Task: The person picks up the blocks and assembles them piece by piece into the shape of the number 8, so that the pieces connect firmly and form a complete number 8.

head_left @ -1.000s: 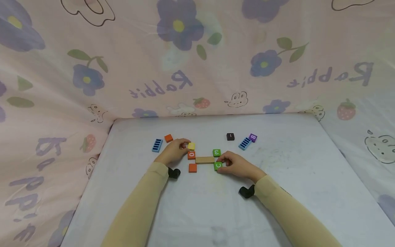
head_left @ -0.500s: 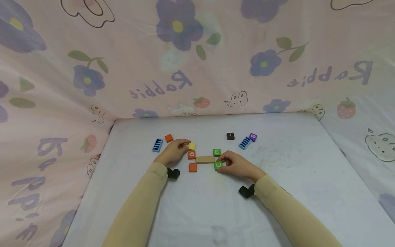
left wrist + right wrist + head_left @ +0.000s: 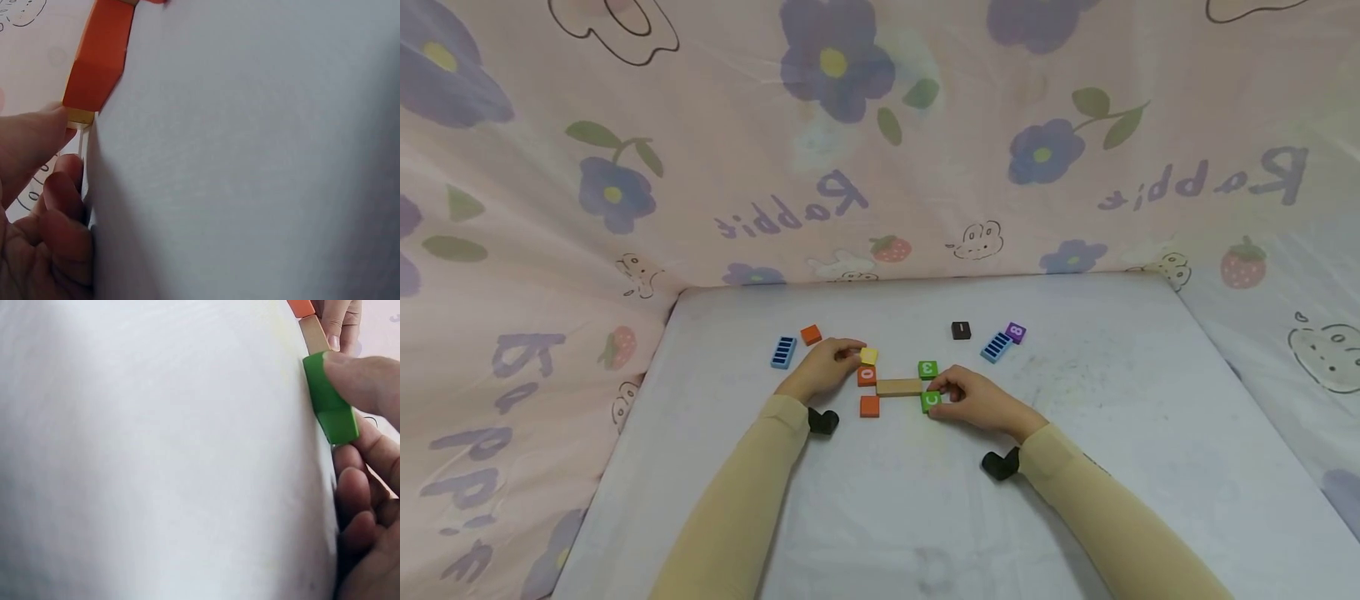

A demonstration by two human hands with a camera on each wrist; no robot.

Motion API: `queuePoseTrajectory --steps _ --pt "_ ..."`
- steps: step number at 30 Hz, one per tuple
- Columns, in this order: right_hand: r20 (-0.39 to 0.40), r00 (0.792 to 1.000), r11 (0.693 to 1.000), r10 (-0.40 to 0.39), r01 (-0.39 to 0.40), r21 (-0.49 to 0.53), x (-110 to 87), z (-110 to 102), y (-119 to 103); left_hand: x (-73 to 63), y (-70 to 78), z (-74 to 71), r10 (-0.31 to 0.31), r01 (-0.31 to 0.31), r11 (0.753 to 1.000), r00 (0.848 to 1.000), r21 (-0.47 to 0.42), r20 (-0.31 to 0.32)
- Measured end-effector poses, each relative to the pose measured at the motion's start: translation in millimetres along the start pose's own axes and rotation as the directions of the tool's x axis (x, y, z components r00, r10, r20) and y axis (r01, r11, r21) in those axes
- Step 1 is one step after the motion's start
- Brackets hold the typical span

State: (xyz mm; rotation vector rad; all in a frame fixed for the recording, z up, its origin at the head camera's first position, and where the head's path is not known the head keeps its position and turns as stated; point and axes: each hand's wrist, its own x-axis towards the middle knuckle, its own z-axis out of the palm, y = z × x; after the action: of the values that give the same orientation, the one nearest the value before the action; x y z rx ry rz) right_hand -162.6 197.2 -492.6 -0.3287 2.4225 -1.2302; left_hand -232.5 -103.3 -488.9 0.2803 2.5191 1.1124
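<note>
My left hand (image 3: pixel 823 367) pinches a small yellow block (image 3: pixel 868 357) just behind an orange block marked 0 (image 3: pixel 867 377). With thumb and fingers, my right hand (image 3: pixel 976 402) holds a green block with a white mark (image 3: pixel 929 402); its green side (image 3: pixel 337 422) shows in the right wrist view. Between the two sides lies a plain wooden bar (image 3: pixel 898 387). A second green block marked 3 (image 3: pixel 928 369) sits behind its right end. Nearer me on the left is a plain orange block (image 3: pixel 869 407). In the left wrist view, an orange block (image 3: pixel 100 56) hides most of the yellow one.
Beyond my left hand lie a light-blue barred block (image 3: pixel 783 352) and an orange block (image 3: pixel 810 335). Back right are a dark block (image 3: pixel 961 331), another blue barred block (image 3: pixel 997 347) and a purple block marked 8 (image 3: pixel 1016 333). Printed cloth (image 3: pixel 925 183) walls the white table.
The yellow block in my left fingers has shifted very slightly right. My right hand stays at the green block; the other blocks look unchanged.
</note>
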Motion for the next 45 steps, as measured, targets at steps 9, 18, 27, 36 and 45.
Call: queuePoseTrajectory --steps 9,18,27,36,45 --pt "-0.010 1.000 1.000 0.007 -0.007 -0.006 -0.5 0 -4 -3.8 -0.7 -3.1 0.011 -0.011 1.000 1.000 -0.011 -0.001" --pt "-0.039 0.999 1.000 -0.009 0.010 0.012 -0.8 -6 -4 -2.8 -3.3 -2.2 0.025 -0.025 0.999 1.000 -0.030 0.006" --pt "-0.190 0.982 0.993 0.022 -0.043 -0.106 6.4 -47 -8 0.0 -6.2 -1.2 0.022 -0.022 0.999 1.000 -0.041 0.010" --pt "-0.285 0.957 0.962 0.057 -0.129 -0.241 29.1 -74 1 -2.8 -4.3 -0.3 0.011 -0.011 0.999 1.000 -0.033 0.013" --pt "-0.327 0.945 0.888 0.024 -0.170 -0.428 49.9 -70 7 -1.7 -4.5 -2.0 0.018 -0.018 1.000 1.000 -0.023 0.014"
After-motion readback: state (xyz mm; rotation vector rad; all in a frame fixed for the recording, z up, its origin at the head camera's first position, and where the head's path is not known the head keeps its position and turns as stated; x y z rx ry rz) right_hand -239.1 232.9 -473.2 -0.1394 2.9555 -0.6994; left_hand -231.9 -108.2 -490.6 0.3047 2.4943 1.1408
